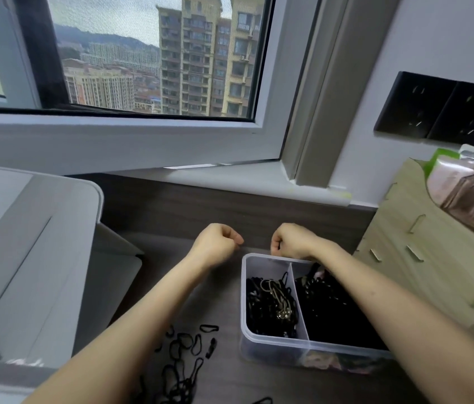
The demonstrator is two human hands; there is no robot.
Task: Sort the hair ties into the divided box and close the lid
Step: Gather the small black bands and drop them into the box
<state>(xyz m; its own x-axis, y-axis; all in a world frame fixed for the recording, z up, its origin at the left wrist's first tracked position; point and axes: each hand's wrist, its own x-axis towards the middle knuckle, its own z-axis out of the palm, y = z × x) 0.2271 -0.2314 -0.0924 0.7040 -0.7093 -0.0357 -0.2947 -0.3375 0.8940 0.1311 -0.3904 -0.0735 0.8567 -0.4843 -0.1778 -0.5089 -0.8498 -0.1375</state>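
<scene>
Head view: left hand [218, 243] and right hand [292, 242] both curled shut at 12 o'clock of box [244, 322]; contents, if any, cannot tell. Loose hair ties [184, 345] at 9 o'clock on desk [171, 217]. Risk: forearm over box snags ties, drags box.

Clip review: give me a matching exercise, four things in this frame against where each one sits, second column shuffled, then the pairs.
Things:
1. loose black hair ties
2. gold-toned hair ties
3. wooden organiser
4. black wall sockets

Places:
A. on the wall right of the window
B. on the desk, left of the divided box
C. right of the box
D. in the box's left compartment

Pairs: 1-B, 2-D, 3-C, 4-A
</scene>
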